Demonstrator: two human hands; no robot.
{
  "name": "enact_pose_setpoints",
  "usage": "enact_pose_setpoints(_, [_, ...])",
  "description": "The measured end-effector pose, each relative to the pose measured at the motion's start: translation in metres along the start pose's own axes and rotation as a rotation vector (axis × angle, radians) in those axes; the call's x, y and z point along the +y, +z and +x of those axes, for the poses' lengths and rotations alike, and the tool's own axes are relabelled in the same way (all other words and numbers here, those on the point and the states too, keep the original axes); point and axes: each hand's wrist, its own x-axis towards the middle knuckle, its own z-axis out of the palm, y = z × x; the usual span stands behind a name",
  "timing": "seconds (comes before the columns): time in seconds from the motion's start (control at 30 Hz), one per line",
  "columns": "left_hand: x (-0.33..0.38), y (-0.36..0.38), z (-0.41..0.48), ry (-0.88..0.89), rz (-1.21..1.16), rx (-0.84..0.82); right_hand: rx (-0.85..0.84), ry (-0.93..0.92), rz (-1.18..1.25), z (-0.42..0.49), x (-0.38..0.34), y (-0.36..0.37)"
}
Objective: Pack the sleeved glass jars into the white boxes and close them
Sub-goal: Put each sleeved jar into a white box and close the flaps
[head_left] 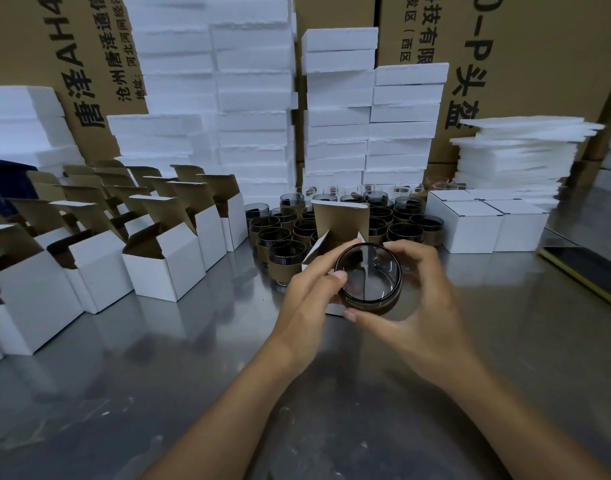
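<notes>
Standing along the back: brown cartons (539, 46), with white foam stacks (252, 81) in front. Steel table (158, 375) carries the rest. Left side: rows of open white boxes (165, 271), flaps up. Right side: closed white boxes (470, 230), with a dark flat phone (588, 271) nearer the edge. Centre rear: cluster of sleeved jars (286, 258), upright. Just in front of it, one open box (338, 220), lid raised. Right hand (425, 306) grasps a held jar (370, 275), thumb below and fingers above. Left hand (307, 306) pinches the same jar, thumb on its rim. Jar is tilted, round end toward the camera, over the open box; cannot tell whether it is inside.
</notes>
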Motion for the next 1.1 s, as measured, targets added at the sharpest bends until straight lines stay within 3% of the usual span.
enact_pose_setpoints(0.23, [0.001, 0.004, -0.005, 0.009, 0.040, -0.024, -0.006, 0.087, 0.147, 0.001, -0.004, 0.001])
enact_pose_setpoints(0.63, [0.001, 0.004, -0.006, -0.023, 0.111, -0.039, -0.004, 0.507, 0.627, 0.010, -0.006, -0.005])
enact_pose_setpoints(0.83, [0.000, 0.006, -0.009, -0.047, 0.143, -0.077, -0.056, 0.703, 0.647, 0.012, -0.005, -0.008])
enact_pose_setpoints(1.1, [-0.004, 0.005, -0.008, -0.048, 0.186, -0.080, -0.108, 0.762, 0.666, 0.014, -0.003, -0.010])
